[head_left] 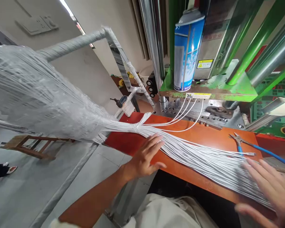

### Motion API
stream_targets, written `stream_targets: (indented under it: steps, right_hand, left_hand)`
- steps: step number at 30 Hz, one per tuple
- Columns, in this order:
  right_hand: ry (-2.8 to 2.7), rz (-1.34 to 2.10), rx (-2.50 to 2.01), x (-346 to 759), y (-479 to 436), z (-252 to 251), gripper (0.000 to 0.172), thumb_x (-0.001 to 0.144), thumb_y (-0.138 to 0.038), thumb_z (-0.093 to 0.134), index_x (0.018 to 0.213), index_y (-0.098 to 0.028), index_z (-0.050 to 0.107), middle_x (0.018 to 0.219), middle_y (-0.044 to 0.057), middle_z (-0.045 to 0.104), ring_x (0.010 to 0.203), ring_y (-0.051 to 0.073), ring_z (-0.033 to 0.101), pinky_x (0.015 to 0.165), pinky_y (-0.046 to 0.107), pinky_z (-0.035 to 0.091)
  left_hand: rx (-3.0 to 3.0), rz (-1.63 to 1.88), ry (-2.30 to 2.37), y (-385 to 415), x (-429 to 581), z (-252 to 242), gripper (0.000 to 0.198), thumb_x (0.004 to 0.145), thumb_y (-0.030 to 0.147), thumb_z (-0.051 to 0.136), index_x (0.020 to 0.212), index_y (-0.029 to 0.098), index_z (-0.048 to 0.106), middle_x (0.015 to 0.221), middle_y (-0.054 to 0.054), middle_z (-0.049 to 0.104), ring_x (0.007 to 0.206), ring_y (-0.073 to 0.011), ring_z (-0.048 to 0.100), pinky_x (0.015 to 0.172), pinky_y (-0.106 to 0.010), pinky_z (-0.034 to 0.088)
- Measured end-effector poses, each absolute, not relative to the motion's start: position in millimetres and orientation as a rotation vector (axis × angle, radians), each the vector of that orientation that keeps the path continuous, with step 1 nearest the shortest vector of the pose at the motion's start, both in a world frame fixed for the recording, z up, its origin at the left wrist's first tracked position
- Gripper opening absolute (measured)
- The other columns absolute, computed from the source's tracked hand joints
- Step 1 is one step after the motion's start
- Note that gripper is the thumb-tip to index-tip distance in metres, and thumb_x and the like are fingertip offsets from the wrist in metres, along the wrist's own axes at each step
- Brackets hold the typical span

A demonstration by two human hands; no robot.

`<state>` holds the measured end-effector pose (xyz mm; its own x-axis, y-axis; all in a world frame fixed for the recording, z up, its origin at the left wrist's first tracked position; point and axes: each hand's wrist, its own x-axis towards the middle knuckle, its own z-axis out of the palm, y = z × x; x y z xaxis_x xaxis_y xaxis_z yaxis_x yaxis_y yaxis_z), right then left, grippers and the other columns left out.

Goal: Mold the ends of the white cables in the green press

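Note:
A thick bundle of white cables (199, 160) lies across the orange-topped workbench (199, 139), tied together near its left end. My left hand (144, 156) rests with spread fingers on the bundle's near side, holding nothing. At the right, my right hand (266, 190) lies open over the cable ends. Blue-handled pliers (238, 145) sit on the bench just beyond the cables, above my right hand. Several single wires (182, 115) branch off and run up to a steel die plate (180, 112). To the left, the bundle continues into a large plastic-wrapped mass (49, 95).
A green press frame (216, 90) overhangs the die, with a blue spray can (187, 53) standing on it. Steel columns rise behind. A wrapped metal rack (71, 44) stands at the left, above a wooden frame (30, 145). A person's foot (7, 169) shows on the floor.

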<state>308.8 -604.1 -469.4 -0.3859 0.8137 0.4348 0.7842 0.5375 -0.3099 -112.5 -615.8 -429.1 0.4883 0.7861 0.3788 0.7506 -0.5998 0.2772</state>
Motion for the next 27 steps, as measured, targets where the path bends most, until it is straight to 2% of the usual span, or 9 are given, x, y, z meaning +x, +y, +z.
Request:
stream_targets:
  steps: [3, 5, 8, 10, 14, 16, 19, 24, 27]
  right_hand:
    - [-2.407, 0.215, -1.170, 266.7, -543.8, -459.2, 0.060, 0.094, -0.066, 0.055, 0.145, -0.033, 0.057, 0.143, 0.015, 0.060, 0.131, 0.034, 0.056, 0.110, 0.051, 0.043]
    - [-2.534, 0.310, -1.090, 222.1, -510.3, -451.2, 0.055, 0.094, -0.064, 0.060, 0.130, -0.023, 0.066, 0.136, 0.017, 0.063, 0.126, 0.033, 0.059, 0.105, 0.047, 0.049]
    - [-2.645, 0.436, -1.040, 166.7, -489.3, -441.4, 0.057, 0.088, -0.059, 0.071, 0.126, -0.016, 0.067, 0.124, 0.018, 0.068, 0.114, 0.033, 0.066, 0.091, 0.042, 0.054]
    - [-2.660, 0.578, -1.127, 151.6, -490.2, -436.9, 0.048, 0.088, -0.054, 0.073, 0.119, -0.017, 0.067, 0.106, 0.013, 0.073, 0.090, 0.027, 0.070, 0.075, 0.035, 0.052]
    - [-2.514, 1.070, -1.136, 159.0, -496.5, -431.1, 0.032, 0.099, -0.053, 0.059, 0.091, -0.023, 0.065, 0.080, 0.001, 0.070, 0.066, 0.017, 0.060, 0.061, 0.029, 0.042]
    - [-2.416, 1.223, -1.118, 165.4, -495.8, -430.7, 0.035, 0.103, -0.049, 0.049, 0.084, -0.024, 0.063, 0.076, -0.001, 0.067, 0.063, 0.016, 0.056, 0.059, 0.028, 0.040]
    - [-2.326, 1.221, -1.199, 167.5, -491.5, -433.6, 0.035, 0.103, -0.047, 0.045, 0.082, -0.024, 0.062, 0.075, 0.000, 0.067, 0.062, 0.016, 0.056, 0.060, 0.029, 0.040]
    - [-2.284, 0.960, -1.348, 161.5, -483.7, -439.9, 0.031, 0.101, -0.044, 0.042, 0.092, -0.024, 0.064, 0.085, 0.004, 0.072, 0.074, 0.021, 0.064, 0.067, 0.031, 0.041]
    - [-2.288, 0.991, -1.340, 163.7, -484.4, -438.8, 0.033, 0.101, -0.047, 0.041, 0.090, -0.023, 0.062, 0.084, 0.005, 0.071, 0.073, 0.021, 0.063, 0.067, 0.031, 0.043]
  left_hand:
    - [2.741, 0.708, 1.093, -551.4, -56.8, -412.8, 0.046, 0.106, 0.025, 0.044, 0.151, 0.020, 0.048, 0.157, -0.011, 0.050, 0.150, -0.0192, 0.041, 0.124, -0.037, 0.038]
    - [2.812, 0.601, 0.935, -498.4, -20.2, -408.9, 0.045, 0.104, 0.013, 0.039, 0.145, 0.022, 0.056, 0.150, -0.005, 0.058, 0.143, -0.0144, 0.050, 0.117, -0.031, 0.042]
    - [2.841, 0.364, 0.934, -438.5, 4.3, -408.6, 0.046, 0.098, 0.006, 0.040, 0.137, 0.020, 0.062, 0.140, -0.005, 0.066, 0.125, -0.0159, 0.064, 0.105, -0.033, 0.047]
    - [2.930, 0.232, 0.989, -425.4, -7.7, -411.0, 0.038, 0.096, 0.008, 0.044, 0.125, 0.016, 0.066, 0.123, -0.007, 0.074, 0.112, -0.0206, 0.068, 0.101, -0.039, 0.046]
    - [3.026, 0.202, 1.354, -434.9, -78.6, -417.9, 0.024, 0.095, 0.010, 0.047, 0.105, 0.016, 0.069, 0.097, -0.009, 0.072, 0.103, -0.0250, 0.065, 0.094, -0.042, 0.042]
    - [2.898, 0.271, 1.601, -436.9, -112.8, -424.1, 0.029, 0.094, 0.006, 0.045, 0.109, 0.017, 0.068, 0.100, -0.008, 0.071, 0.104, -0.0238, 0.063, 0.092, -0.039, 0.042]
    - [2.663, 0.516, 1.779, -433.2, -137.4, -437.9, 0.036, 0.094, 0.002, 0.043, 0.116, 0.018, 0.066, 0.104, -0.006, 0.071, 0.104, -0.0207, 0.064, 0.092, -0.035, 0.044]
    - [2.556, 0.797, 1.676, -427.3, -134.0, -444.9, 0.035, 0.094, 0.002, 0.045, 0.118, 0.016, 0.067, 0.103, -0.006, 0.072, 0.101, -0.0198, 0.065, 0.096, -0.034, 0.048]
    - [2.506, 0.954, 1.526, -434.3, -116.3, -433.0, 0.032, 0.097, 0.006, 0.044, 0.115, 0.015, 0.068, 0.106, -0.008, 0.072, 0.103, -0.0198, 0.066, 0.096, -0.032, 0.051]
